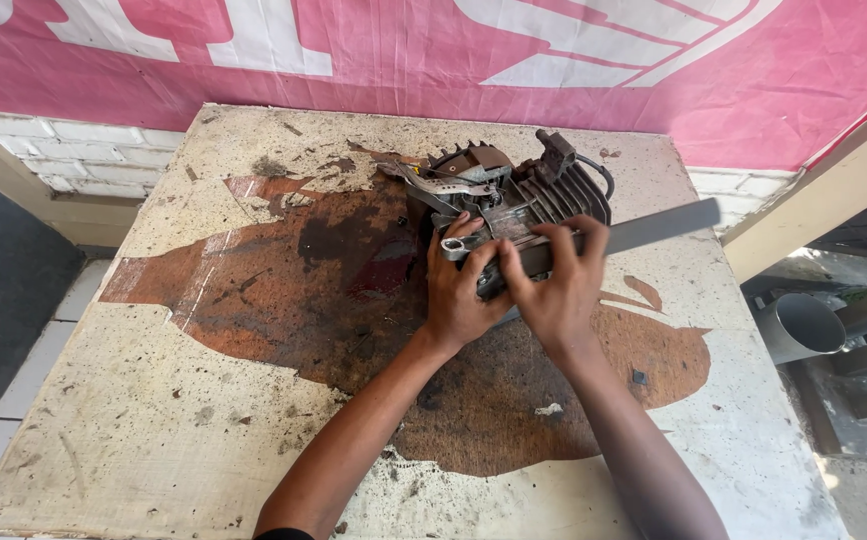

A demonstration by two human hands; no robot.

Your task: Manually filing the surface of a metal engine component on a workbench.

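Note:
A small grey engine (514,190) with cooling fins and a black cable lies on a worn wooden table (204,400), near the far right. My left hand (459,290) presses on its near side, fingers next to a ring spanner end (453,247). My right hand (559,285) grips a long flat grey metal bar (669,226) that sticks out to the right across the engine. What lies under my palms is hidden.
The tabletop is stained dark brown with peeling paint and small scattered bits (640,377). A pink and white banner (434,50) hangs behind. White bricks (84,155) show at left. A grey pipe (804,325) lies off the table's right edge.

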